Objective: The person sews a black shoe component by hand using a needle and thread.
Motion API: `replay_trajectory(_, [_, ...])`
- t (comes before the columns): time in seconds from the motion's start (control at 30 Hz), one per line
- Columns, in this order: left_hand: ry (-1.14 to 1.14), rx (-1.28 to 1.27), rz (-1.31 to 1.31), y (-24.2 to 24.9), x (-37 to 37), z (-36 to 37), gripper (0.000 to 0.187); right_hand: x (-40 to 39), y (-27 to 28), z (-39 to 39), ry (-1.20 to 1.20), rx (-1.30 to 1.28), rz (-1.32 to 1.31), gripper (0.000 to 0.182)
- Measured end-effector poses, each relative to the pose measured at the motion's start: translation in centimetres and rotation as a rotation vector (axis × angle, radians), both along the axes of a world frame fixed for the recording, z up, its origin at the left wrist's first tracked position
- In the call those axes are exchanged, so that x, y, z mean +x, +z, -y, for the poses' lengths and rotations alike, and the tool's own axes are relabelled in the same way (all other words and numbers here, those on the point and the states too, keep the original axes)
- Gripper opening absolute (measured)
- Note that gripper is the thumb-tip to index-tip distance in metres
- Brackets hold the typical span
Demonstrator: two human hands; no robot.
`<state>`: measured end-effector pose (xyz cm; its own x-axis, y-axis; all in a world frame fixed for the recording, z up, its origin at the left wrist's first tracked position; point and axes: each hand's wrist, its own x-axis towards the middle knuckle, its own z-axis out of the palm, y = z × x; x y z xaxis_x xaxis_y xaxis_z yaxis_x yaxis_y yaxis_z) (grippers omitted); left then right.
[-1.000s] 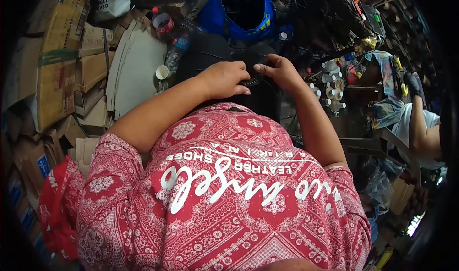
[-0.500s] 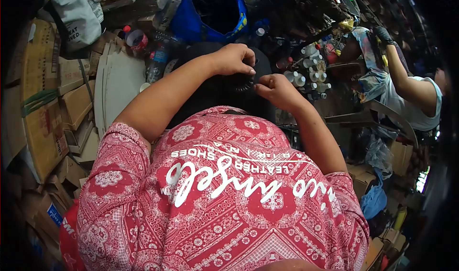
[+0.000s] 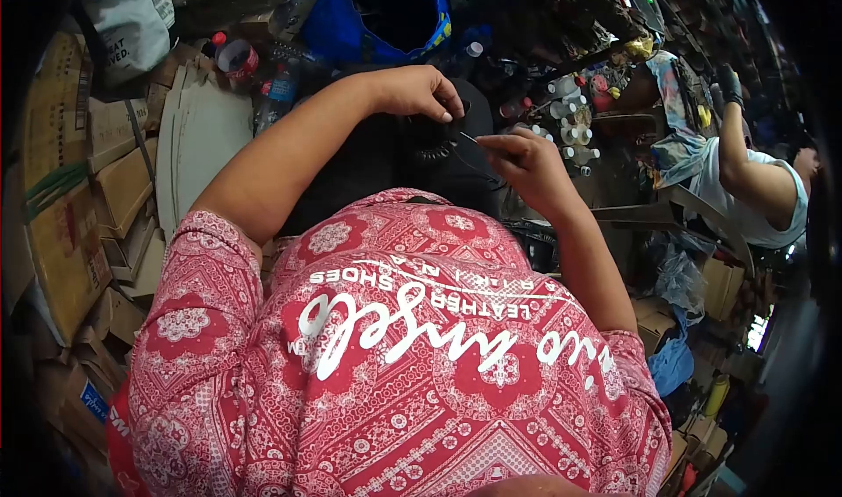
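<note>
My left hand (image 3: 423,93) is closed over dark material in my lap, thumb and fingertips together; what it grips is too dark to tell. To its right, my right hand (image 3: 524,162) pinches a thin, pale, needle-like tool (image 3: 470,136) that points toward my left hand. Between and just below the hands lies a black coiled thing (image 3: 433,154), resting against my dark clothing. A thin dark strand seems to run near my right fingertips.
Plastic bottles (image 3: 576,135) stand and lie beyond my right hand. A blue bag (image 3: 333,25) is ahead. Flattened cardboard (image 3: 66,199) and a pale curved board (image 3: 203,137) lie left. At right, another person in a white shirt (image 3: 772,197) reaches out with a gloved hand.
My right hand has turned and the thin tool now shows in its fingers. My left hand has shifted slightly down and left. The other person's gloved hand has moved right and down.
</note>
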<state>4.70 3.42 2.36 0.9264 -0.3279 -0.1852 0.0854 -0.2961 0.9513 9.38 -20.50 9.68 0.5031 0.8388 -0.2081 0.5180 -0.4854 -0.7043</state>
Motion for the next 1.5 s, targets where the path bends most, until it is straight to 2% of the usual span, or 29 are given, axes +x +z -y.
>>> replay_trajectory(0.07, [-0.034, 0.023, -0.034, 0.4, -0.2, 0.2, 0.026, 0.3, -1.2, -0.5, 0.054, -0.028, 0.165, 0.024])
replay_trajectory(0.3, [-0.034, 0.036, -0.062, 0.6, 0.0, 0.4, 0.028, 0.8, -1.5, -1.5, 0.081, -0.066, 0.212, 0.024])
replay_trajectory(0.37, [-0.038, 0.051, -0.07, 0.4, 0.1, 0.4, 0.029, 0.7, -1.3, -1.6, 0.121, -0.062, 0.296, 0.022])
replay_trajectory(0.5, [-0.042, 0.046, -0.078, 0.6, 0.3, 0.4, 0.029, 0.6, -1.7, -2.4, 0.117, -0.107, 0.277, 0.021])
replay_trajectory(0.7, [-0.057, 0.044, -0.023, 0.2, 0.5, 0.5, 0.028, 1.3, -2.4, -2.0, 0.096, -0.026, 0.201, 0.019])
replay_trajectory(0.9, [-0.099, 0.043, -0.102, 0.3, 0.8, 0.6, 0.03, 3.1, -4.0, -1.4, 0.096, -0.01, 0.022, 0.016])
replay_trajectory(0.97, [-0.164, 0.063, 0.019, -0.1, 0.9, 0.4, 0.033, 3.9, -5.0, -1.1, 0.022, -0.021, -0.204, 0.015])
replay_trajectory(1.17, [-0.148, 0.053, -0.001, -0.7, 1.2, 0.9, 0.032, 4.9, -7.6, -0.3, 0.006, 0.052, -0.438, 0.017])
replay_trajectory(1.3, [-0.126, 0.083, -0.1, -0.6, 1.2, 0.9, 0.033, 2.8, -7.9, -1.1, -0.04, 0.128, -0.349, 0.014])
replay_trajectory(1.37, [-0.053, 0.195, 0.174, -1.1, 0.8, 0.7, 0.034, 1.7, -7.1, -1.5, -0.015, 0.195, -0.111, 0.014])
replay_trajectory(1.4, [-0.058, 0.195, 0.168, -0.8, 0.3, 0.6, 0.034, 1.5, -6.5, -1.4, -0.021, 0.196, -0.118, 0.014])
replay_trajectory(1.47, [0.196, 0.321, 0.35, -0.3, -0.9, -0.1, 0.036, 1.1, -5.3, -1.2, 0.021, 0.162, 0.028, 0.017])
replay_trajectory(1.5, [0.225, 0.361, 0.448, -1.2, -1.6, -0.6, 0.039, 0.8, -5.0, -1.1, 0.01, 0.161, 0.021, 0.017])
